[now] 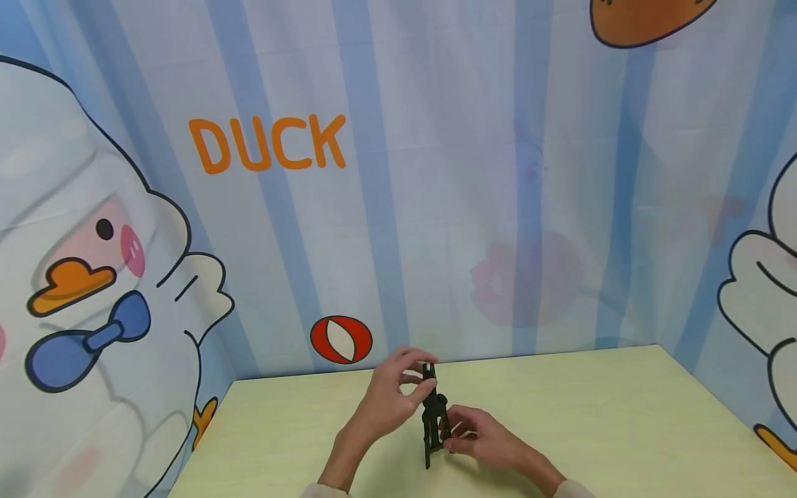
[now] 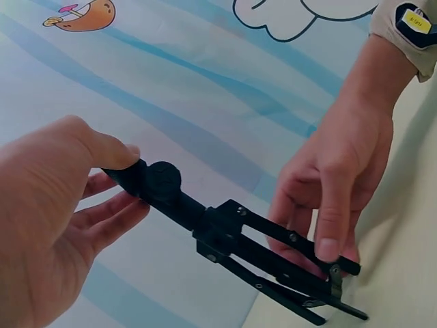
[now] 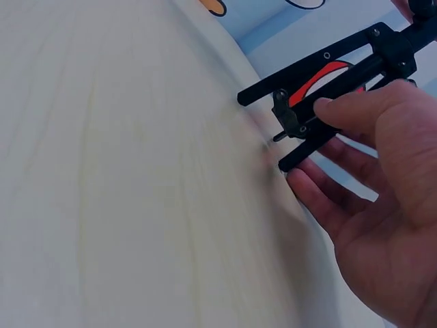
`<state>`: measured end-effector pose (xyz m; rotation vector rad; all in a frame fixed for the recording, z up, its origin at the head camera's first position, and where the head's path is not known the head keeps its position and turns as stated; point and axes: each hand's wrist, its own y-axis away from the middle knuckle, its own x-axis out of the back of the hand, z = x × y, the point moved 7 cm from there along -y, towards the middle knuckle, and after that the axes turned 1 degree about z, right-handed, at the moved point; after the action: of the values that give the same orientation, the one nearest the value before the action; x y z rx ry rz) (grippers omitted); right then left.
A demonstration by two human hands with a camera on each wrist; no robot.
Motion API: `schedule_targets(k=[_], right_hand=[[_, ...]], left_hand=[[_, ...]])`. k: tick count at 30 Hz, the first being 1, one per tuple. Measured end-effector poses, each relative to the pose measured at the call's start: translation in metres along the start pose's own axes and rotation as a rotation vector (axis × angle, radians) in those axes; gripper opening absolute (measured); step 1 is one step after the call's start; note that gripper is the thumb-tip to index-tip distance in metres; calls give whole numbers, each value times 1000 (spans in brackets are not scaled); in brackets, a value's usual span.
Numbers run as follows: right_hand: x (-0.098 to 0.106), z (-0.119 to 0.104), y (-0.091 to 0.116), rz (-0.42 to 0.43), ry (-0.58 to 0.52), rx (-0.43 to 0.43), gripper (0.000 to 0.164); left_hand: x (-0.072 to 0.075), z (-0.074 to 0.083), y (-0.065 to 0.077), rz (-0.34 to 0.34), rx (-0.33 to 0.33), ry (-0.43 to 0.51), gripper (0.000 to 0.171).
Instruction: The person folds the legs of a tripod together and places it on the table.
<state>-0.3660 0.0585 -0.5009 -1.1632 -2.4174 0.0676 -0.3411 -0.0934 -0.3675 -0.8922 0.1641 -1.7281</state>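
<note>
A small black tripod (image 1: 431,413) is held between both hands, its legs partly spread and pointing down in the head view. My left hand (image 1: 389,395) grips its top end between thumb and fingers, above the round knob (image 2: 163,182). Lower down, my right hand (image 1: 484,437) pinches one of the legs, thumb on one side and fingers on the other. The right wrist view shows the leg braces (image 3: 287,113) near that thumb. Whether any foot touches the table cannot be told.
The pale wooden table (image 1: 598,394) lies under the hands. Behind it hangs a blue-striped curtain (image 1: 448,173) with cartoon ducks and the word DUCK; it also covers the left and right sides. A dark-faced band (image 2: 418,20) sits on the right wrist.
</note>
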Motion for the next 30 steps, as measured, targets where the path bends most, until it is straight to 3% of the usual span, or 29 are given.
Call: schedule_targets(k=[5,12,21,30], right_hand=[[-5,5,-5,21,66,-12,20],[-10,0,-9,50,105,66,15],[-7,0,-10,80,147,66,14],[9,-3,-2,112,130,112,15]], left_hand=[[3,3,-4,-59,34,-35,28],[2,4,-6,-114,49,-45,31],[9,2,-3,-99,61,-42,32],[28,-10,8,-46,112,25,30]])
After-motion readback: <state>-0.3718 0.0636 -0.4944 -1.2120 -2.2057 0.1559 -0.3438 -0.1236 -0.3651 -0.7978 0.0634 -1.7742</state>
